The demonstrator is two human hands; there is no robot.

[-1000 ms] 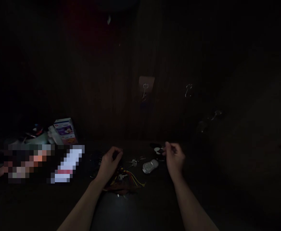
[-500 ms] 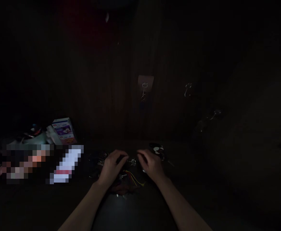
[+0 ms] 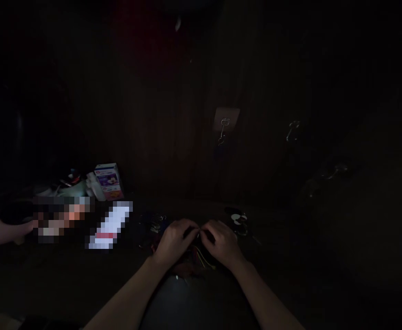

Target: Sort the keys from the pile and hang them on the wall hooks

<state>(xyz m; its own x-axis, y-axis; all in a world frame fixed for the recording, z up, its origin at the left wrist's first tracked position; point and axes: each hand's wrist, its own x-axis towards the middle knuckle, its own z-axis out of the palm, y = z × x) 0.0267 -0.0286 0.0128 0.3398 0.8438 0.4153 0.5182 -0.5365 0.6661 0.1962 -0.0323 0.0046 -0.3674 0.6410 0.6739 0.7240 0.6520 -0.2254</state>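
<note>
In dim light, my left hand (image 3: 176, 240) is closed in a pinch low in the middle of the head view. My right hand (image 3: 221, 243) pinches too, its fingertips meeting the left ones. Whatever lies between them is tiny and mostly hidden; only a small glint shows. Below the fingers a yellow cord (image 3: 205, 259) trails over a dark reddish bundle (image 3: 185, 269). Metal keys (image 3: 157, 225) lie left of my left hand, blurred by the dark. Beyond my right hand rests a black-and-white keychain (image 3: 238, 219).
A wall hook on a square plate (image 3: 226, 114) bears a dark hanging item. Another metal hook (image 3: 293, 130) is farther right. At left stand a small printed box (image 3: 109, 181) and a bright pixelated oblong (image 3: 111, 224). Another person's hand (image 3: 6, 229) reaches in beside a blurred-out patch.
My hands have come together, fingertips now meeting; a shiny metal piece seen between them is now mostly covered. The view has swung left, and the other person's hand reaches farther in.
</note>
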